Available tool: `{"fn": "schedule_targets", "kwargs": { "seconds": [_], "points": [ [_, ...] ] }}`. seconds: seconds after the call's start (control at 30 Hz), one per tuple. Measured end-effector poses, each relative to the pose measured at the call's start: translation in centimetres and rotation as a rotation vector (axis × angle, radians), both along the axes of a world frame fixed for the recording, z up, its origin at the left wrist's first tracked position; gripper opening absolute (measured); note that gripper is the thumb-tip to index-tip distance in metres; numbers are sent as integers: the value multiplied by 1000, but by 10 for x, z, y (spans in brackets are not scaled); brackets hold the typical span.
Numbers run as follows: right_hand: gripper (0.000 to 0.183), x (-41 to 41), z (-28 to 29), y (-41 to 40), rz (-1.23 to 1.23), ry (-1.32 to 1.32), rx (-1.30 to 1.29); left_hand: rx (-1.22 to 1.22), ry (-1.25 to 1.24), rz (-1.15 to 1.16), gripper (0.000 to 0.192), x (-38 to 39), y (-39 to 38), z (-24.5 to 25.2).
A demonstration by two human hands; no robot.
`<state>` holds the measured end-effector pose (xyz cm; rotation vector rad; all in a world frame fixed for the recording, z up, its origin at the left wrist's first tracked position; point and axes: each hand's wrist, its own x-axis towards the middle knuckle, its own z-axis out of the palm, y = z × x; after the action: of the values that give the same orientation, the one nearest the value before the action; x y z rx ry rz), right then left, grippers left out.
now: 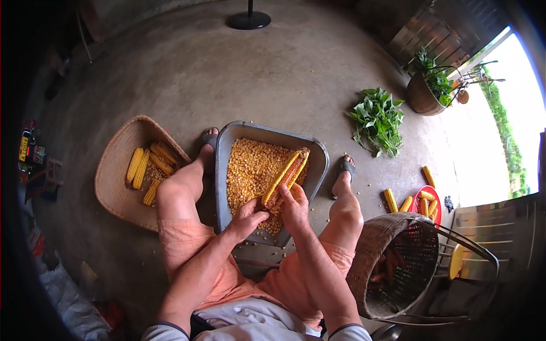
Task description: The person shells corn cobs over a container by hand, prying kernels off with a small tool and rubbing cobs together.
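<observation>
Between my knees stands a grey plastic tub (pixel 273 133) with a thick layer of loose yellow corn kernels (pixel 251 166). Above it my left hand (pixel 248 218) and my right hand (pixel 294 204) hold one partly shelled corn cob (pixel 286 175). Bare reddish rows run along the cob between rows of yellow kernels. My left hand grips its lower end, fingertips partly hidden. The right thumb lies on the bare strip, with the fingers around the cob's right side. To the left, a woven basket (pixel 121 187) holds several corn cobs (pixel 138 168) and loose kernels.
At the right, a tall wicker basket (pixel 362 255) holds bare cobs (pixel 388 266). Beyond it, several cobs lie in and beside a red plate (pixel 436 194). Leafy greens (pixel 377 121) lie on the floor near a planted basket (pixel 422 93). A black round stand base (pixel 248 20) is ahead.
</observation>
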<state>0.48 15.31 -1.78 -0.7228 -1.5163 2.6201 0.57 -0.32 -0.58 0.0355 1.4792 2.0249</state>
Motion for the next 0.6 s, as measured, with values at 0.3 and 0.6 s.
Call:
{"fn": "schedule_targets", "kwargs": {
  "seconds": [0.3,0.6],
  "points": [
    [35,7,15,-2,175,47,-138,-24,-146,60,55,-14,-5,6],
    [55,12,33,-23,327,45,115,-16,-104,114,54,-11,-7,-13]
  ]
}}
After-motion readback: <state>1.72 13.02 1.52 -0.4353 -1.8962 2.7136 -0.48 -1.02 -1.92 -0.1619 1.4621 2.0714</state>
